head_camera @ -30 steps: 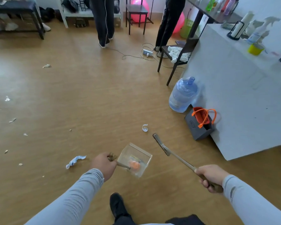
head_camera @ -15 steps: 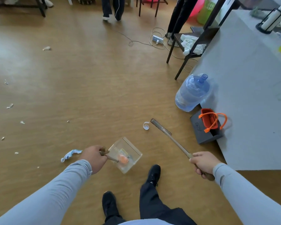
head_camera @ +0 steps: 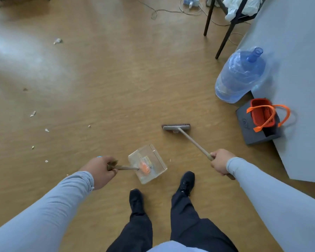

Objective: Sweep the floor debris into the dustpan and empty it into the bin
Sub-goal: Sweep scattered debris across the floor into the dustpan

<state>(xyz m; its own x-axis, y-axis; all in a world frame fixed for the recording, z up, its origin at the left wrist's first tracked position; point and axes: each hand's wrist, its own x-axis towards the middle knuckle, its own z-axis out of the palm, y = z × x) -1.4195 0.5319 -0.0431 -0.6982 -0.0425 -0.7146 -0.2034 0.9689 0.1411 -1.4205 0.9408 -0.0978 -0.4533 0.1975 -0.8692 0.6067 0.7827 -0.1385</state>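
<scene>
Looking down from your head camera, you see both of your hands busy over the wooden floor (head_camera: 116,79). Your left hand (head_camera: 100,171) is clenched around the wooden handle of the clear dustpan (head_camera: 147,164), which sits just in front of your left shoe (head_camera: 136,200), with an orange scrap and some pale bits inside it. Your right hand (head_camera: 219,163) is wrapped around the stick of the broom (head_camera: 191,139); the broom's dark brush head (head_camera: 176,126) lies crosswise on the floor ahead of the dustpan, apart from it. Your right shoe (head_camera: 186,182) stands just beside the dustpan's right edge.

Small pale pieces of debris (head_camera: 33,113) are scattered over the floor to your left, well apart from the dustpan, with 1 larger crumpled scrap (head_camera: 57,41) farther off. To your right, a blue water jug (head_camera: 239,77) stands against a grey panel (head_camera: 298,70). Just beside the jug sits a dark bin (head_camera: 249,131) with an orange bag (head_camera: 262,115) on top of it. Black table legs (head_camera: 225,33) and cables (head_camera: 171,11) show at the far edge.
</scene>
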